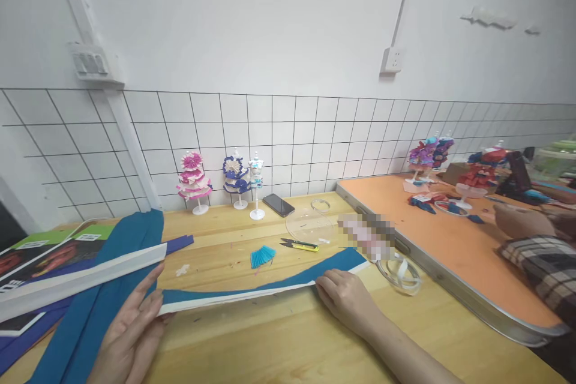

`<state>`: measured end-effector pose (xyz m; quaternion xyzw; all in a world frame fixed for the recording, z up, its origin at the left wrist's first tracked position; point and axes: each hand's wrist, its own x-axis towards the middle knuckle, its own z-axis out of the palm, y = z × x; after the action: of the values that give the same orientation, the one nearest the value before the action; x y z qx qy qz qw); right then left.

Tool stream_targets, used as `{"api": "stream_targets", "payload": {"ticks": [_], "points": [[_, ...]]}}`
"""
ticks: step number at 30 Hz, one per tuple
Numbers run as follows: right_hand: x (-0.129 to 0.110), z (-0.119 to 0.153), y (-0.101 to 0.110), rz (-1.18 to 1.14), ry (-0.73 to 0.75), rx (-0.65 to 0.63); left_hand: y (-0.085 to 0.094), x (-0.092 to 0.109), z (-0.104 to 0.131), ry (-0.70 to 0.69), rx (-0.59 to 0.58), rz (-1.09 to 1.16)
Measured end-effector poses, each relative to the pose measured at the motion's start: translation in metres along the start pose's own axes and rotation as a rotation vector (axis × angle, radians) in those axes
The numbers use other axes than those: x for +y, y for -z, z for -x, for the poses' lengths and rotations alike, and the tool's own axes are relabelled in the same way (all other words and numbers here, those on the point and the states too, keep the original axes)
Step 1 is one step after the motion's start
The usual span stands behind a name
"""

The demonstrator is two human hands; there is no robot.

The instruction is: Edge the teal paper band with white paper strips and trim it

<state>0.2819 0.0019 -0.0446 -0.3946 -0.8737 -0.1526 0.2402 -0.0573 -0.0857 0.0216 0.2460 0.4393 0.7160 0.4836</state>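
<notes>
A long blue fabric strip with a white lower edge [335, 264] stretches between my two hands above the wooden table. My left hand [135, 327] pinches its left end, with one finger pointing up beside another white strip [99, 273]. My right hand [344, 294] has its fingers closed over the strip's white edge near the right end. Just beyond the strip lie a small pleated turquoise piece [262, 257] and yellow-handled thread snips [300, 245]. Wide blue fabric [140, 234] is spread under the white strip, close to my left hand.
Small dress stands [194, 183] line the tiled wall. A phone [278, 204], a clear disc [310, 225] and coiled ribbon [400, 276] lie on the table. An orange-topped table [432, 240] with a raised edge adjoins on the right, where another person's hand [517, 222] works.
</notes>
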Motion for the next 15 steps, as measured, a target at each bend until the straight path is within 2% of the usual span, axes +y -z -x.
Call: {"api": "stream_targets", "payload": {"ticks": [3,9,15], "points": [[-0.004,0.001,0.0,-0.018,0.017,-0.056,0.007,-0.001,-0.004,-0.028,-0.037,-0.084],[-0.005,0.003,0.008,-0.06,0.008,-0.14,0.015,0.0,-0.003,-0.031,-0.004,-0.258],[-0.002,0.003,0.019,-0.157,-0.042,-0.19,0.021,0.006,-0.008,-0.066,-0.064,-0.461]]}}
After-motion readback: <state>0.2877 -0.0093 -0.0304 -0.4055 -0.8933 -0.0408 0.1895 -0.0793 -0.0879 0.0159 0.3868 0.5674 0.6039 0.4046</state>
